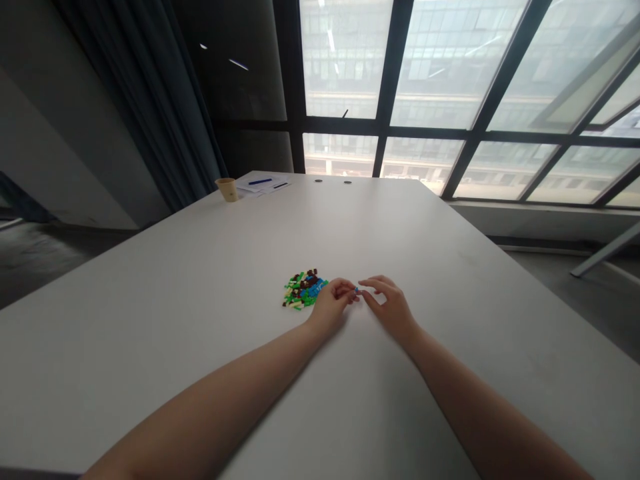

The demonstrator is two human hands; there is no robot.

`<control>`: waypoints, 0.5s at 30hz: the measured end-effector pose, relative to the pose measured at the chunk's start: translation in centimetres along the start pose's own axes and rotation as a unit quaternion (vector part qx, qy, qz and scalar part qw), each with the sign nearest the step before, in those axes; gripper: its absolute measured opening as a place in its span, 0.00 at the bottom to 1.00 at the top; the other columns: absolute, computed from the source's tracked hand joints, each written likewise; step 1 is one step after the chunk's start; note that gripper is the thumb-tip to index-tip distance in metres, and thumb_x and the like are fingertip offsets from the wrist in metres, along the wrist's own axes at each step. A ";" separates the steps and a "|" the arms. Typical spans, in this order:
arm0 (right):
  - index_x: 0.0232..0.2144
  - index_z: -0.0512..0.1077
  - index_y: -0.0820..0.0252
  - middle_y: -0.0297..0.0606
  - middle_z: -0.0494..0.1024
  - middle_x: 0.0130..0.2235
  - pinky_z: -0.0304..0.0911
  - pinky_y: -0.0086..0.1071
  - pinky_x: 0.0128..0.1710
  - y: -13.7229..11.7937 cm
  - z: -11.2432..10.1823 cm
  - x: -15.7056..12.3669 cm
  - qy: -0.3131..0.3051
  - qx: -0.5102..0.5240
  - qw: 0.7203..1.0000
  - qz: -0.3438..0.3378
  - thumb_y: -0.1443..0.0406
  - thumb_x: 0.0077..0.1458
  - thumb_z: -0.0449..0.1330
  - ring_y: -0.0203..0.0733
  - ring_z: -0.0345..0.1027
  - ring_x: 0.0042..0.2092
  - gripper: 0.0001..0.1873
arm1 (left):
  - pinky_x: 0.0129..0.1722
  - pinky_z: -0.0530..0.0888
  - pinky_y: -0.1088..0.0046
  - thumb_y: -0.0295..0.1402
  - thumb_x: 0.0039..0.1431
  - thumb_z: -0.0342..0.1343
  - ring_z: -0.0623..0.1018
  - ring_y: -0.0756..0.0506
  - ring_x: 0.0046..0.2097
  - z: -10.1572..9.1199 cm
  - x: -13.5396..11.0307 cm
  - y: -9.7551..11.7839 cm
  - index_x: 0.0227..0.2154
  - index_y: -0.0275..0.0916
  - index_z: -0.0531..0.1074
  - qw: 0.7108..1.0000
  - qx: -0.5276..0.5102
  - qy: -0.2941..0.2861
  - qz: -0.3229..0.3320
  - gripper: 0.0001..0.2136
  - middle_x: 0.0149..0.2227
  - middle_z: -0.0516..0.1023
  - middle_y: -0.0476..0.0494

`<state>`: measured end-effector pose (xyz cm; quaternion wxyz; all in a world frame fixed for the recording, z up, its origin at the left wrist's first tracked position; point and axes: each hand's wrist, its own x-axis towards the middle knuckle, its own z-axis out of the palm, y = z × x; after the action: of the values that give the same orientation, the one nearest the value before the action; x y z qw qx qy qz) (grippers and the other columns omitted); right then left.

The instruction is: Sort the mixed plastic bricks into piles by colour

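A small blue brick sits at the fingertips of my left hand, which looks pinched shut on it. My right hand comes in from the other side, its fingertips right beside the brick. Whether they grip it as well, I cannot tell. Just left of my left hand lies a loose pile of small plastic building bricks in green, blue, brown and cream, on the white table. The side of my left hand almost reaches the pile.
At the far end of the table stand a tan paper cup and papers with a blue pen on them. The table edges run off to the left and right, with floor beyond. Large windows and a dark curtain stand behind.
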<state>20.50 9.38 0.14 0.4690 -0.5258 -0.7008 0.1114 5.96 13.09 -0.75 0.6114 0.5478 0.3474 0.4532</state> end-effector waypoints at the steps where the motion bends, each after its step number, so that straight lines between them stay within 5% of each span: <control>1: 0.36 0.73 0.57 0.38 0.74 0.36 0.62 0.34 0.42 0.0 0.0 0.0 -0.005 -0.002 1.000 0.001 0.64 0.51 0.55 0.39 0.65 0.40 0.10 | 0.30 0.68 0.75 0.30 0.42 0.58 0.74 0.50 0.29 0.0 0.0 0.0 0.25 0.36 0.67 1.000 0.004 0.001 0.001 0.06 0.23 0.73 0.50; 15: 0.29 0.71 0.58 0.37 0.73 0.33 0.61 0.30 0.36 0.2 0.6 0.4 -0.020 -0.023 0.999 0.025 0.64 0.52 0.54 0.38 0.64 0.38 0.07 | 0.32 0.70 0.73 0.29 0.49 0.52 0.73 0.50 0.30 -0.3 0.3 0.1 0.28 0.38 0.68 0.988 0.139 0.039 0.055 0.02 0.27 0.73 0.48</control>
<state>20.12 9.96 -0.09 0.4397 -0.5512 -0.6994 0.1172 5.75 13.46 -0.68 0.4896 0.6277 0.3998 0.4544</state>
